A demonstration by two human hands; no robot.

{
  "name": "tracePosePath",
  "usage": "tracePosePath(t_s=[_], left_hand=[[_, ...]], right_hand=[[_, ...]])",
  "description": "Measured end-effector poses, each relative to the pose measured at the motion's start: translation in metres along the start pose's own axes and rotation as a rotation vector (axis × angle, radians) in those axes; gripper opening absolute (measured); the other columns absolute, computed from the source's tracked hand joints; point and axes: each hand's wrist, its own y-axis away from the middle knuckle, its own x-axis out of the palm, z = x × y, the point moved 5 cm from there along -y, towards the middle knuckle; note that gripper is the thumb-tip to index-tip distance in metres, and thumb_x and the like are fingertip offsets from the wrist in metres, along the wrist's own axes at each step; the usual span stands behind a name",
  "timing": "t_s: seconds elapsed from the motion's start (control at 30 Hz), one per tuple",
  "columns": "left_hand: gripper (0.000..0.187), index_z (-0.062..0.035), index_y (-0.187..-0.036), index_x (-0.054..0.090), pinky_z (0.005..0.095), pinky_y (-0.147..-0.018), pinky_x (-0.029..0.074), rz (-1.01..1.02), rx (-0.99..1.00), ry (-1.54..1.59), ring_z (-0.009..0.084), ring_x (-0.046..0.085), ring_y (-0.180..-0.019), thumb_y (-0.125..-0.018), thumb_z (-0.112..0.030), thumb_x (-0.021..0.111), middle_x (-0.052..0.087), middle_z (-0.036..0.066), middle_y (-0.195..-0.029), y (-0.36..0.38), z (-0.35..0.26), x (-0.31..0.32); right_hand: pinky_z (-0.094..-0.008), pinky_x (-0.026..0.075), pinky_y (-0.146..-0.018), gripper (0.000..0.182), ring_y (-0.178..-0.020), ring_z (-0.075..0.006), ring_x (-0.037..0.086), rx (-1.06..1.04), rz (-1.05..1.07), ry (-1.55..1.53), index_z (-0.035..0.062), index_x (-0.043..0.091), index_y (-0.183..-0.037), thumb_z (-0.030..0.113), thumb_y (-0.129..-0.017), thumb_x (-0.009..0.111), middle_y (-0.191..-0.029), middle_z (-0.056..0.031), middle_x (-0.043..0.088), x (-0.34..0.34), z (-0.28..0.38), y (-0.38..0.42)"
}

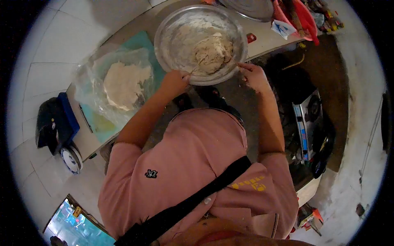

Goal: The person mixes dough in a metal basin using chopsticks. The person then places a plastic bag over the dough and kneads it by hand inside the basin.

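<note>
A wide metal bowl [172, 49] is at the front edge of the table, with a rough, lumpy mass of dough [211, 55] in its right half and floury smears on its walls. My left hand [176, 80] is closed at the bowl's near-left rim. A thin line, perhaps a stick, runs from near its fingertips towards the dough; I cannot make it out clearly. At the near-right rim my right hand [253, 76] has its fingers bent onto the edge. Left of the bowl, a pale flat mass of flour or dough [123, 84] lies on clear plastic [88, 86].
Under the plastic is a turquoise board [141, 41]. Behind the bowl are a round metal lid [256, 10] and a red basin [305, 20]. A metal stove-like appliance [305, 119] stands to the right. A dark blue object [57, 123] and a white dial [70, 160] are at the left.
</note>
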Motion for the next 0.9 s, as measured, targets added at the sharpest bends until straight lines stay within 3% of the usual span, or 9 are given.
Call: tracePosePath(t_s=[0.07,0.17,0.27,0.37,0.47,0.57,0.67,0.83,0.9], left_hand=[[0.025,-0.0042,-0.088,0.062,0.0411,-0.066,0.044,-0.007,0.049,0.037,0.0352,0.056,-0.073,-0.079,-0.024,0.049,0.059,0.018,-0.077,0.002,0.012,0.006],[0.027,-0.0063,-0.095,0.061,0.0378,-0.073,0.045,-0.100,-0.097,0.144,0.0298,0.058,-0.077,-0.083,-0.026,0.047,0.062,0.014,-0.087,0.007,-0.006,-0.014],[0.028,-0.0066,-0.096,0.061,0.0409,-0.076,0.043,-0.147,0.014,0.133,0.0326,0.057,-0.081,-0.083,-0.026,0.045,0.061,0.015,-0.090,0.004,-0.036,-0.020],[0.029,-0.0058,-0.096,0.060,0.0437,-0.075,0.042,-0.127,0.136,0.055,0.0344,0.055,-0.080,-0.084,-0.027,0.044,0.060,0.015,-0.089,-0.004,-0.046,0.008],[0.029,-0.0054,-0.096,0.059,0.0449,-0.073,0.043,-0.028,0.113,-0.088,0.0354,0.055,-0.080,-0.083,-0.027,0.045,0.060,0.016,-0.088,-0.015,-0.043,0.030],[0.026,-0.0021,-0.077,0.060,0.0447,-0.064,0.043,-0.165,0.172,-0.086,0.0358,0.055,-0.070,-0.080,-0.024,0.046,0.058,0.019,-0.074,-0.019,-0.050,0.026],[0.026,-0.0001,-0.071,0.059,0.0449,-0.063,0.044,-0.169,0.230,-0.272,0.0364,0.055,-0.069,-0.078,-0.023,0.048,0.058,0.019,-0.071,-0.036,-0.026,0.039],[0.023,0.0002,-0.071,0.060,0.0447,-0.063,0.044,-0.072,0.073,-0.324,0.0363,0.056,-0.070,-0.075,-0.021,0.051,0.057,0.020,-0.072,-0.054,-0.008,0.040],[0.024,-0.0020,-0.075,0.060,0.0446,-0.065,0.044,-0.056,0.059,-0.329,0.0358,0.055,-0.070,-0.077,-0.024,0.050,0.057,0.019,-0.073,-0.059,-0.001,0.041]], right_hand=[[-0.0246,0.036,-0.040,0.027,-0.043,-0.0125,0.046,0.146,0.098,-0.314,0.0072,0.059,-0.105,0.017,-0.080,0.053,-0.058,-0.0048,0.053,-0.002,-0.008,-0.001],[-0.0211,0.028,-0.035,0.028,-0.039,-0.0084,0.038,0.188,0.178,-0.403,0.0076,0.056,-0.108,0.017,-0.082,0.052,-0.055,-0.0003,0.047,0.003,-0.019,-0.001],[-0.0213,0.030,-0.036,0.028,-0.043,-0.0079,0.041,0.191,0.174,-0.370,0.0065,0.055,-0.109,0.016,-0.083,0.051,-0.057,0.0001,0.048,0.010,-0.024,-0.001],[-0.0184,0.024,-0.034,0.034,-0.039,-0.0062,0.034,0.186,0.081,-0.433,0.0026,0.048,-0.116,0.013,-0.084,0.047,-0.057,-0.0004,0.046,0.022,-0.033,-0.003],[-0.0182,0.026,-0.036,0.033,-0.042,-0.0056,0.036,0.206,0.108,-0.557,0.0033,0.050,-0.115,0.013,-0.084,0.048,-0.057,0.0015,0.045,0.022,-0.012,0.017],[-0.0186,0.028,-0.038,0.031,-0.044,-0.0046,0.036,0.210,0.068,-0.634,0.0029,0.053,-0.112,0.013,-0.083,0.049,-0.057,0.0034,0.043,0.020,-0.010,0.026],[-0.0191,0.029,-0.040,0.029,-0.044,-0.0037,0.034,0.032,-0.068,-0.257,0.0033,0.056,-0.109,0.014,-0.083,0.050,-0.056,0.0045,0.042,0.017,-0.025,0.021],[-0.0188,0.028,-0.040,0.029,-0.044,-0.0036,0.035,-0.018,-0.040,-0.168,0.0041,0.056,-0.109,0.014,-0.082,0.050,-0.056,0.0049,0.042,0.019,-0.026,0.023],[-0.0218,0.034,-0.047,0.029,-0.050,-0.0065,0.041,-0.018,-0.043,-0.093,0.0059,0.058,-0.108,0.015,-0.081,0.051,-0.061,0.0008,0.048,0.020,-0.033,0.020]])
